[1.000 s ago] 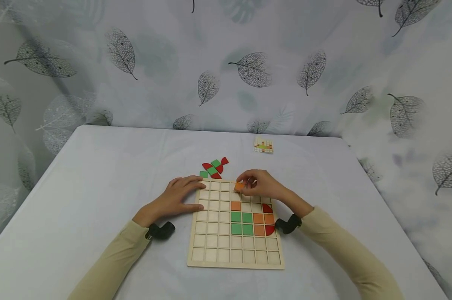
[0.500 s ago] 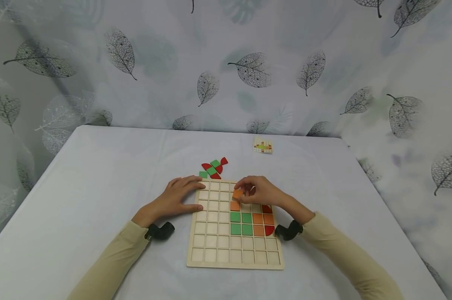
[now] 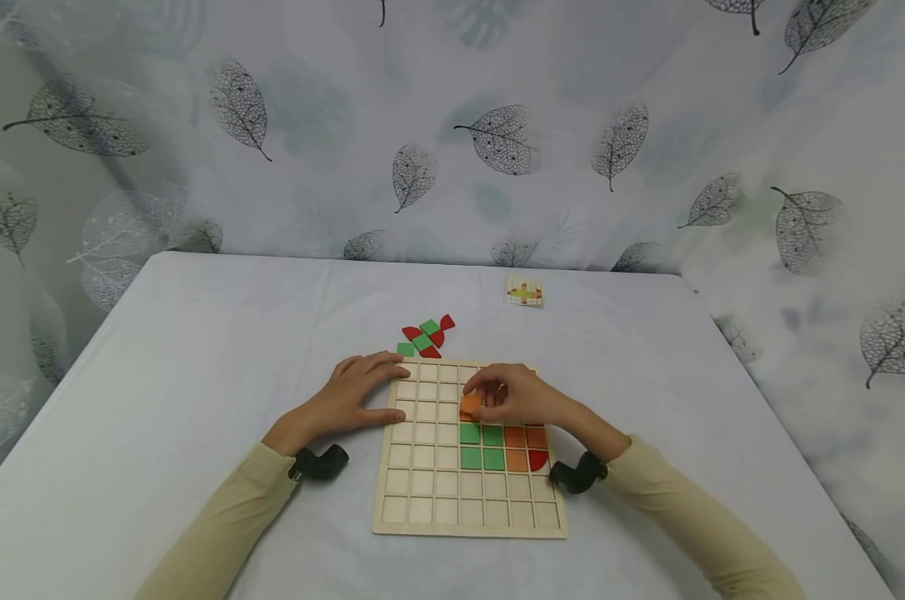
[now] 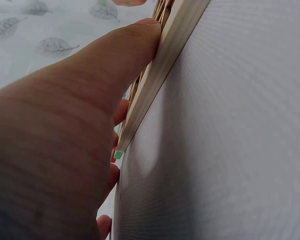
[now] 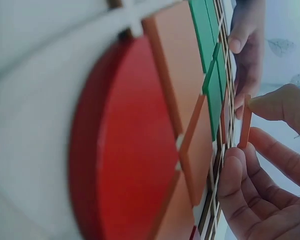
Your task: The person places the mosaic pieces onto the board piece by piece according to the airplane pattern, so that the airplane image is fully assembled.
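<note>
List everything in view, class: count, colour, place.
Table: one, white, foreground
Board: one, pale wood, tabletop
Green squares: four, green, on board
Orange squares: at least three, orange, on board
Red pieces: two, red, board's right side
Held tile: one, orange, over board
Loose pieces: three green, four red, beyond board
Picture card: one, multicoloured, table's far side
Backdrop: count unclear, pale, patterned, behind
Wrist cameras: two, black, wrists
Sleeves: two, beige, arms
Left grip: one, board's left edge
Right grip: one, pinching held tile
</note>
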Demonstrator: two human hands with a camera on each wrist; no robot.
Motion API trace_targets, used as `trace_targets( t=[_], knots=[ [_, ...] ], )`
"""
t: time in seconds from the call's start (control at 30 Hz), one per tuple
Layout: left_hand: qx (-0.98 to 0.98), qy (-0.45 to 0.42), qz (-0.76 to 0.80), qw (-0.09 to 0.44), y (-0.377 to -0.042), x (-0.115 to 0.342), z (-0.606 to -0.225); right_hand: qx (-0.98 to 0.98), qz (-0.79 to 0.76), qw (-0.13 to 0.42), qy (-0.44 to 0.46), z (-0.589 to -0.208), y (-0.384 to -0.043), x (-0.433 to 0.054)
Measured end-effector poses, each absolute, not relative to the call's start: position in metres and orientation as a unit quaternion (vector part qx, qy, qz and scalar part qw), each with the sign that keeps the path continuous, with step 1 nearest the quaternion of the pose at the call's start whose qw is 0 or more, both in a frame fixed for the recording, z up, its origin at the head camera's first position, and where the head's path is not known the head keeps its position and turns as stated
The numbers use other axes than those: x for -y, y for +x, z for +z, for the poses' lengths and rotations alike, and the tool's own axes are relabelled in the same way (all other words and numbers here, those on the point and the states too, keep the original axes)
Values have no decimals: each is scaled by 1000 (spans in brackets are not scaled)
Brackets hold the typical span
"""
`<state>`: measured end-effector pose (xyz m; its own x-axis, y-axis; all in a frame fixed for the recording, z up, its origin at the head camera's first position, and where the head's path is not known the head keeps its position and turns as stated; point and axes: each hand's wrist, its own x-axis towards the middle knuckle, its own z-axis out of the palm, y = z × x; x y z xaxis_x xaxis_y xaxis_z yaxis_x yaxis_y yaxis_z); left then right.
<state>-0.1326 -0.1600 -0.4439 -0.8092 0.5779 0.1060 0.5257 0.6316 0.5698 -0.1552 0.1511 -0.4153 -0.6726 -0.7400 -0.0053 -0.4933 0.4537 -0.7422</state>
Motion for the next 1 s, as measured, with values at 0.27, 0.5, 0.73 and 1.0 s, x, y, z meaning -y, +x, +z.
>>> trace_targets(
  t=[0.27,0.5,0.73,1.0],
  knots=[
    [-901,309,303,40,-133,161,-445,-824,-384,178,-376,-412,-145,-149],
    [-900,310,303,40,-133,161,-446,-818,-386,186,-385,-411,-135,-150],
    [-901,309,303,40,-133,160,-445,-803,-390,218,-393,-408,-125,-150],
    [-903,307,298,40,-133,160,-446,-779,-394,245,-422,-406,-115,-150]
  ],
)
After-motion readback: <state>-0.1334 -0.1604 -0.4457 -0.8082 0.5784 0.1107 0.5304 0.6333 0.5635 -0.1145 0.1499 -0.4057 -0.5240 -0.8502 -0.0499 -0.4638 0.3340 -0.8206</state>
